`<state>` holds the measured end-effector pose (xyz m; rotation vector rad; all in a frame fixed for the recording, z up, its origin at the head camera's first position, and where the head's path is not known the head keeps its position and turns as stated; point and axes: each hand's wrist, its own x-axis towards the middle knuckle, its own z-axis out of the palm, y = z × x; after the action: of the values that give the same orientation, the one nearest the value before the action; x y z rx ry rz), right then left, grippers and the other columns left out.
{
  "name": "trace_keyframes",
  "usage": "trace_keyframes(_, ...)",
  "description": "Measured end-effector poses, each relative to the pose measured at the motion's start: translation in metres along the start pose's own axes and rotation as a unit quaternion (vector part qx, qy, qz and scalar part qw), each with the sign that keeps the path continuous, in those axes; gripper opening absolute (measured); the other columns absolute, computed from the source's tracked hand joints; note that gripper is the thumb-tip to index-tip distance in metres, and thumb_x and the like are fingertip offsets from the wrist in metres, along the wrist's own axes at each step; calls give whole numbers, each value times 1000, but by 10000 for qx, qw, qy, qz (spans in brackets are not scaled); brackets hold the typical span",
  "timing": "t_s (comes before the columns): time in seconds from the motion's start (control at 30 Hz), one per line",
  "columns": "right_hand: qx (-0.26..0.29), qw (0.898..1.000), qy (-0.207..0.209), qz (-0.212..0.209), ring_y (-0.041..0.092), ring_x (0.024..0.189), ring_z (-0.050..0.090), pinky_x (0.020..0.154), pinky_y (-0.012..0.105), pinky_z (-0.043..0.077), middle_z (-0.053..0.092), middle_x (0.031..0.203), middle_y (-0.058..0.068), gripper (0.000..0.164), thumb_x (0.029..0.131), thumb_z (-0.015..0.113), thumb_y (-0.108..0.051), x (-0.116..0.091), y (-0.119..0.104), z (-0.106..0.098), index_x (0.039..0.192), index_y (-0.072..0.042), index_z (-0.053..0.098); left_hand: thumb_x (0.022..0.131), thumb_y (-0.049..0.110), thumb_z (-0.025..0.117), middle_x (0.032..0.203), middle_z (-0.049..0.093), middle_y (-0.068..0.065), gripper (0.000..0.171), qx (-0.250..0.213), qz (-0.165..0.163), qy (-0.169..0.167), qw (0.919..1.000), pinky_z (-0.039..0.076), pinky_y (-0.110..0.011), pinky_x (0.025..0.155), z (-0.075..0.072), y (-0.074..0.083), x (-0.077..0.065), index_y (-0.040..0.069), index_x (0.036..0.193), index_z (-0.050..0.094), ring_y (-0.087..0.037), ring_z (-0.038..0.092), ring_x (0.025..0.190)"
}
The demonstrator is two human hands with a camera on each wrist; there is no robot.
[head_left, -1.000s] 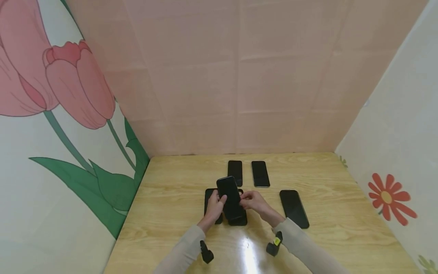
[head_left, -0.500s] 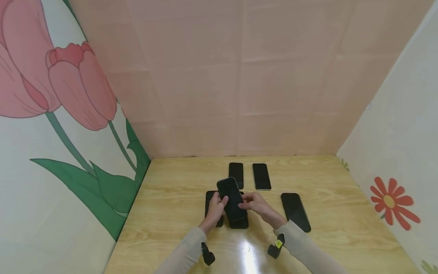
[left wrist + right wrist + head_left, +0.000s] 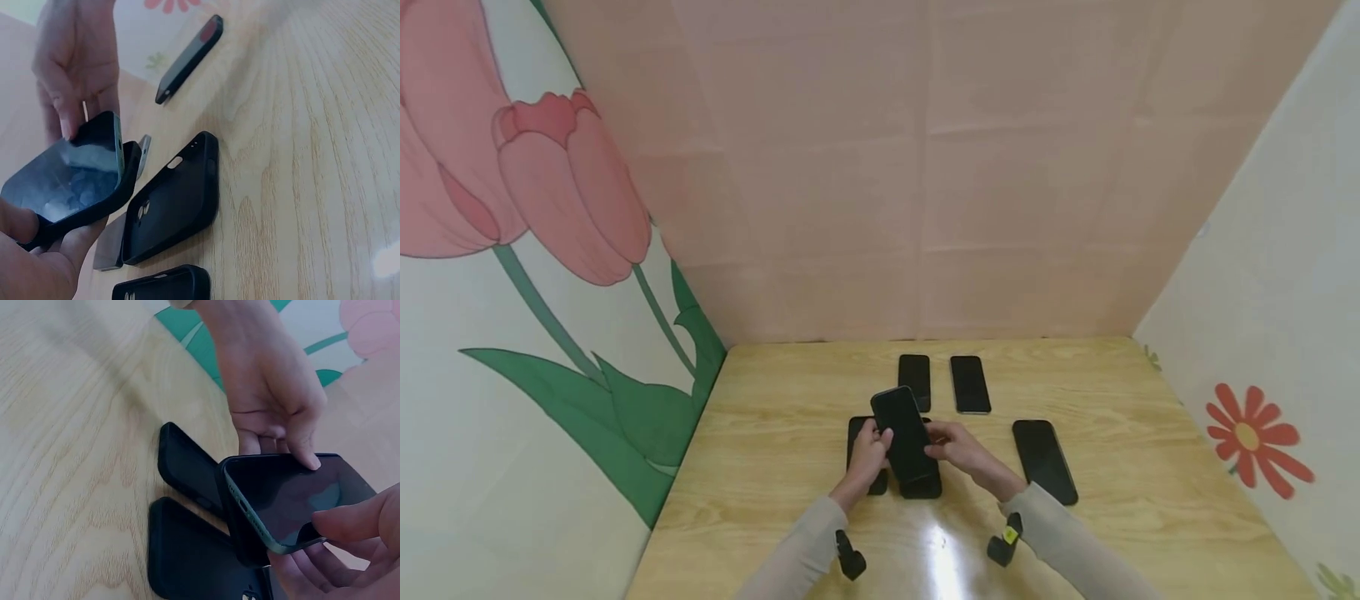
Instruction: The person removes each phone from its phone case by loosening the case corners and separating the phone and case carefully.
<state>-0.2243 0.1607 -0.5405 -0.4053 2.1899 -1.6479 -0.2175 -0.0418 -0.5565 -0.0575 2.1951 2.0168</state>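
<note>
Grip has shifted slightly: your curled right hand [image 3: 961,447] now pinches the green-edged, black-glass phone [image 3: 901,432] and rubbery-looking black case [image 3: 241,532] your curled left hand [image 3: 868,457] holds, one end seemingly unseated.

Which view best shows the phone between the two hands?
The right wrist view: the phone is large, its greenish edge visible outside the black case. The left wrist view shows its screen but less edge; the head view, only its small, dark screen.
</note>
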Motion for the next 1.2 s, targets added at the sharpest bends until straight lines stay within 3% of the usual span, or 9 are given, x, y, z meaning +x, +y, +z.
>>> trace_keyframes(0.1, -45, 9998, -87, -144, 29, 100, 57, 83, 40, 53, 61, 116, 23, 40, 92, 55, 6, 0, 1, 1, 132, 11, 53, 104, 11, 48, 100, 65, -15, 17, -31, -7, 29, 10000, 55, -37, 67, -1, 0, 0, -3, 115, 49, -22, 63, 87)
trace_keyframes(0.4, 912, 9941, -513, 294, 43, 112, 58, 91, 56, 50, 51, 127, 40, 69, 90, 44, 15, -6, 3, 3, 153, 6, 18, 104, 11, 48, 96, 64, -15, 18, -74, -12, 170, 9998, 54, -36, 65, -1, 1, 3, -2, 116, 50, -23, 64, 85)
trace_keyframes(0.63, 1057, 9926, -278, 530, 44, 109, 60, 89, 54, 52, 52, 126, 39, 67, 86, 45, 17, -9, 3, 4, 149, 8, 26, 105, 10, 47, 102, 66, -15, 18, -298, -83, -122, 9994, 56, -42, 72, -2, 5, -2, -2, 118, 50, -24, 64, 91)
trace_keyframes(0.87, 932, 9924, -68, 799, 42, 106, 62, 85, 52, 55, 54, 125, 37, 63, 83, 47, 16, -9, 8, 7, 144, 9, 33, 104, 4, 45, 104, 63, -22, 19, -368, -236, -418, 9982, 55, -54, 80, -5, 26, -17, -8, 118, 49, -34, 65, 96)
trace_keyframes(1.2, 910, 9937, -85, 647, 37, 95, 65, 79, 51, 57, 62, 110, 31, 57, 81, 44, 19, -9, 13, 7, 137, 11, 38, 105, 13, 47, 104, 67, -19, 23, -534, -454, -408, 9967, 58, -49, 75, -3, -5, -1, -2, 122, 49, -30, 68, 88)
